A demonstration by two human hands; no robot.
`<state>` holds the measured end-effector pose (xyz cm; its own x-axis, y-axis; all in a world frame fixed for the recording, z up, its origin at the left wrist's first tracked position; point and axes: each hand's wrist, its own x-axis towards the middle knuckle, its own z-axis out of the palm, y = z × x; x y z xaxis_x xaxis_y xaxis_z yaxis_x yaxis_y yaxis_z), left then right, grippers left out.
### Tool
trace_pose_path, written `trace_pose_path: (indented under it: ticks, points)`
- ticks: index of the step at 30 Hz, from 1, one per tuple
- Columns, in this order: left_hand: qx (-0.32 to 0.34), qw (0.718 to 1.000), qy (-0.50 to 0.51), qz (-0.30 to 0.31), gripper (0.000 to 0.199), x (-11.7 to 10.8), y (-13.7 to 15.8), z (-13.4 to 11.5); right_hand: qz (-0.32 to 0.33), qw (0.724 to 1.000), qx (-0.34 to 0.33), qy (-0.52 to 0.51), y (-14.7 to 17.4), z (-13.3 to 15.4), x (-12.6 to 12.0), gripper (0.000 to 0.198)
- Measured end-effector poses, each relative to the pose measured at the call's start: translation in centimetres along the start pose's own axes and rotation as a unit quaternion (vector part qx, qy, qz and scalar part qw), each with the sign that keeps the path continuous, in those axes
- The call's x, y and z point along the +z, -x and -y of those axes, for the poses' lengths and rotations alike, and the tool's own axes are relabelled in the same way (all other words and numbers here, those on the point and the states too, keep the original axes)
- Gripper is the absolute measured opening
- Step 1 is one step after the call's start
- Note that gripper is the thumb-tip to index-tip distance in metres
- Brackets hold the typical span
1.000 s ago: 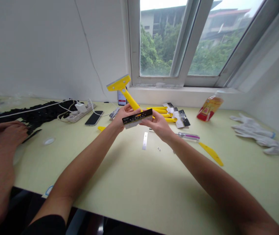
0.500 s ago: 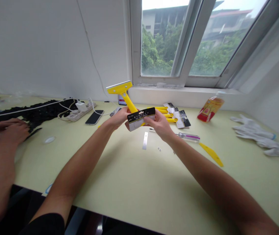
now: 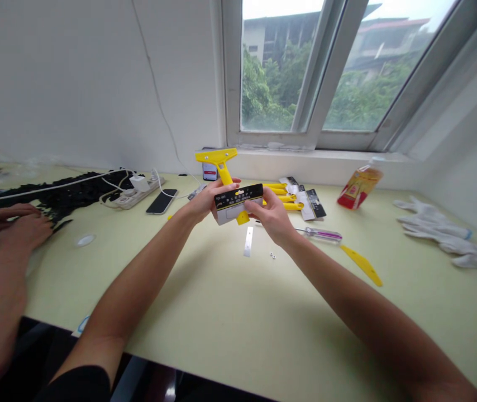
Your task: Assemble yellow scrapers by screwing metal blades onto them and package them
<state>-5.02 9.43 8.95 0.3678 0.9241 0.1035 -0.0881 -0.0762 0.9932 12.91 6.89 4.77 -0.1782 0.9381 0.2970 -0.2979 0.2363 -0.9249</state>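
A yellow scraper (image 3: pixel 217 157) with a wide T-shaped head is raised above the table, its head pointing away from me. My left hand (image 3: pixel 203 204) is closed around its handle and the left side of a black-and-white packaging card (image 3: pixel 238 202). My right hand (image 3: pixel 277 216) pinches the card's right side between thumb and fingers. The handle's yellow end shows through or below the card; the fingers behind are hidden. Beneath my hands lie a flat metal blade (image 3: pixel 248 242) and two tiny nuts (image 3: pixel 272 255).
Right of centre lie a clear-handled screwdriver (image 3: pixel 323 234), a yellow strip (image 3: pixel 362 264) and several carded scrapers (image 3: pixel 289 199). Farther right are a bottle (image 3: pixel 359 184) and white gloves (image 3: pixel 435 226). A phone (image 3: pixel 162 201), power strip (image 3: pixel 132 195) and another person's hands (image 3: pixel 23 226) are at left.
The scraper's head has moved right and slightly down, turning more upright. The card has shifted slightly left, and more of the yellow handle end shows at its lower edge.
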Motion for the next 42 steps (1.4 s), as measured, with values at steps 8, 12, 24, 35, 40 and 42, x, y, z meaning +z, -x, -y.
trace_pose_path:
  ticks: [8,12,24,35,40,42]
  points:
    - [0.011,0.994,-0.076,0.074,0.047,-0.9,0.1,-0.2,-0.017,0.997,0.008,-0.079,0.3,0.8,0.5,0.039]
    - [0.015,0.984,-0.163,0.073,0.042,-0.5,0.8,-0.9,-0.022,0.997,0.017,-0.068,0.5,1.0,0.7,0.039]
    - [0.021,0.993,-0.086,0.082,0.044,0.1,1.1,-1.5,-0.053,0.988,-0.01,-0.145,0.2,1.5,0.7,0.041]
    - [-0.028,0.987,0.047,0.154,0.063,-1.6,0.9,-1.6,-0.085,0.987,-0.038,-0.133,-0.2,1.4,-0.2,0.047]
    - [-0.039,0.992,0.037,0.112,0.065,-1.3,1.2,-2.0,-0.084,0.989,-0.059,-0.105,-0.3,1.2,-0.4,0.053]
    - [-0.05,0.995,0.041,0.081,0.069,-1.2,1.2,-2.1,-0.088,0.989,-0.063,-0.099,-0.3,1.2,-0.5,0.054]
